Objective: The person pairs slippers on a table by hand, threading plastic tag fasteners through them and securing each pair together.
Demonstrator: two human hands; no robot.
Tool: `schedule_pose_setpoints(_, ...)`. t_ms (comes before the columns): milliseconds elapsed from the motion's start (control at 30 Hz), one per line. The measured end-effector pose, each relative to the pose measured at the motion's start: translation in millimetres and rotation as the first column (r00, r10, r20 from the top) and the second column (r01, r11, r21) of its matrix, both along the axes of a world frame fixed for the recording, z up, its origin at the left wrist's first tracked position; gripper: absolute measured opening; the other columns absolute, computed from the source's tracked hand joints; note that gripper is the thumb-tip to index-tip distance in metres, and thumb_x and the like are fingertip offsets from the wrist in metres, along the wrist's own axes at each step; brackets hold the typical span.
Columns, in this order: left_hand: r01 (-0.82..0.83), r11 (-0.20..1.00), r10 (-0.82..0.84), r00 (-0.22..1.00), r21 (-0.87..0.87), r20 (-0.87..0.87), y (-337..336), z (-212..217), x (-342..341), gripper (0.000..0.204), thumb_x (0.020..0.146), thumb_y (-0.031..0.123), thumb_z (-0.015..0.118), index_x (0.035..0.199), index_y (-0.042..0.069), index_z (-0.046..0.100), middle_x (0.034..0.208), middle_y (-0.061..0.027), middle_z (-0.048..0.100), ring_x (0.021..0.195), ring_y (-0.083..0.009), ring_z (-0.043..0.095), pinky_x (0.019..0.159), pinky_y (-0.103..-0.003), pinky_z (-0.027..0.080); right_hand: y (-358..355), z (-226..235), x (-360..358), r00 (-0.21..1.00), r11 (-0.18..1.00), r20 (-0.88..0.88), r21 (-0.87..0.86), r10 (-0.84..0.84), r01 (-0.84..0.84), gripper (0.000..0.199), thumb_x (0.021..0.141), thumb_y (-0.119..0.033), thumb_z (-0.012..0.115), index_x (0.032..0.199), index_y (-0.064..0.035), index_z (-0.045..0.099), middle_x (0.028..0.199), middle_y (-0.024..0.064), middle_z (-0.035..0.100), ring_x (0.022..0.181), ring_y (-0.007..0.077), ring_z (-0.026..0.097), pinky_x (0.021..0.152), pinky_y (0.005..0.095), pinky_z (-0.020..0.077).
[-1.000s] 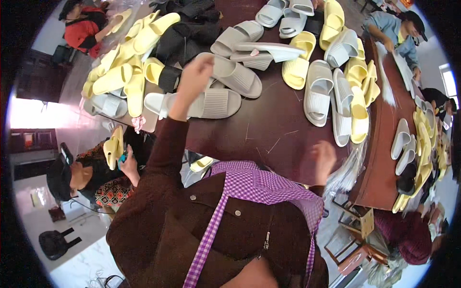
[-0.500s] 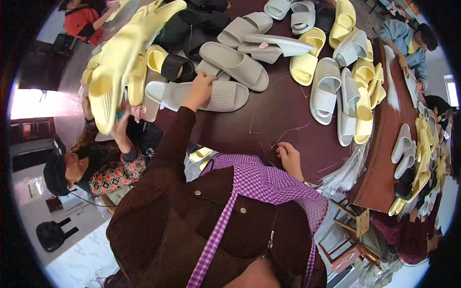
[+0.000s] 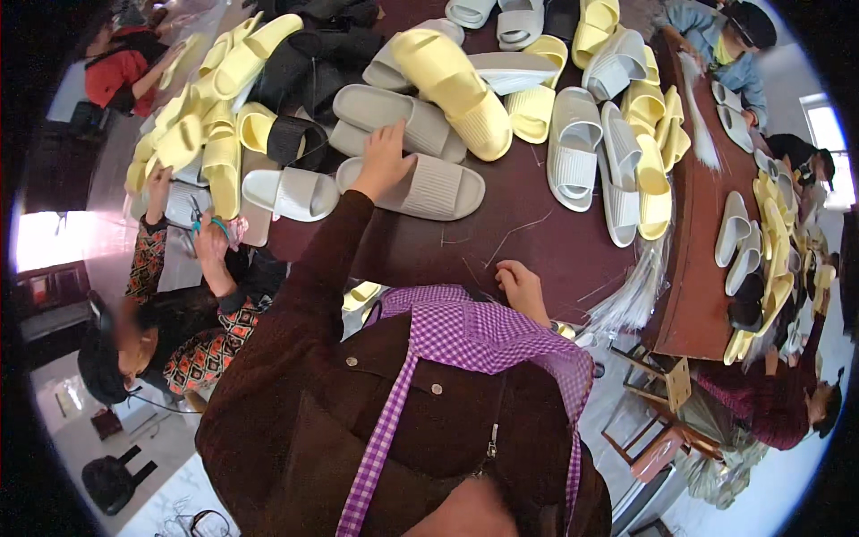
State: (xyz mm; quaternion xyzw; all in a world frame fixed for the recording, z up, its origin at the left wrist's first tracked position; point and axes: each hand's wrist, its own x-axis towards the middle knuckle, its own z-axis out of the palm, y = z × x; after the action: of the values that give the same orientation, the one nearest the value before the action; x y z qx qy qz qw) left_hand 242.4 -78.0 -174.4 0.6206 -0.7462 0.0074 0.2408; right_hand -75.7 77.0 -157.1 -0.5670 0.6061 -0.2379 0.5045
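My left hand reaches over a grey slipper with a ribbed strap. Its fingers are stretched out and lie against the stacked grey slippers behind. A yellow slipper, slightly blurred, lies tilted across these grey ones. A paler grey slipper lies to the left of my forearm. My right hand rests low over the near table edge, fingers loosely curled; anything inside them is hidden. Thin loose threads lie on the dark red table just beyond it.
To the right stand grey and yellow slippers and a bundle of white strands. At the left a co-worker's hand holds scissors beside piled yellow slippers. Black slippers lie behind. Another table stands at right.
The large yellow slippers lifted at the left have gone down, and a yellow slipper now lies on the grey ones. My left hand and the near grey slipper have shifted right; its fingers have stretched.
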Motion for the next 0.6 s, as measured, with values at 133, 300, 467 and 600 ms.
schedule_pose_setpoints(133,-0.027,0.979,0.055,0.989,0.203,-0.136,5.8,-0.7,-21.2,0.066,0.073,0.021,0.066,0.126,-0.003,0.034,0.108,-0.0229,0.052,0.094,-0.0400,0.051,0.085,-0.047,0.038,-0.4,-8.3,-0.2,0.998,1.000,0.059,0.018,-0.024,0.023,0.019,0.084,-0.009,0.052,0.098,0.0021,0.059,0.077,0.0108,0.063,0.066,0.0165,0.060,0.060,0.0272,0.0470)
schedule_pose_setpoints(300,-0.053,0.994,0.097,0.793,0.090,-0.602,30.9,-10.3,-68.7,0.066,0.075,0.012,0.062,0.128,-0.006,0.028,0.104,-0.0243,0.055,0.093,-0.0354,0.054,0.084,-0.038,0.042,-17.8,-13.4,5.8,0.968,0.991,0.219,-0.020,-0.124,0.131,0.019,0.085,-0.007,0.052,0.099,0.0035,0.058,0.078,0.0075,0.063,0.067,0.0113,0.058,0.058,0.0233,0.0459)
schedule_pose_setpoints(467,0.115,0.971,0.149,0.389,0.209,-0.909,53.9,5.3,-109.9,0.062,0.078,0.009,0.058,0.129,-0.007,0.025,0.101,-0.0189,0.057,0.092,-0.0249,0.055,0.081,-0.031,0.043,-29.6,10.1,16.1,0.907,0.963,0.324,0.081,-0.270,0.257,0.019,0.083,-0.012,0.056,0.091,0.0042,0.058,0.072,0.0101,0.062,0.060,0.0148,0.058,0.057,0.0261,0.0464)
schedule_pose_setpoints(600,0.298,0.869,0.340,0.217,0.394,-0.915,68.7,32.7,-138.1,0.065,0.081,0.008,0.056,0.132,-0.008,0.019,0.106,-0.0143,0.055,0.096,-0.0167,0.052,0.083,-0.026,0.042,-20.0,-8.8,-8.8,0.965,0.964,-0.019,0.053,-0.261,0.261,0.018,0.084,-0.012,0.054,0.093,0.0031,0.059,0.072,0.0067,0.062,0.058,0.0118,0.058,0.051,0.0241,0.0444)
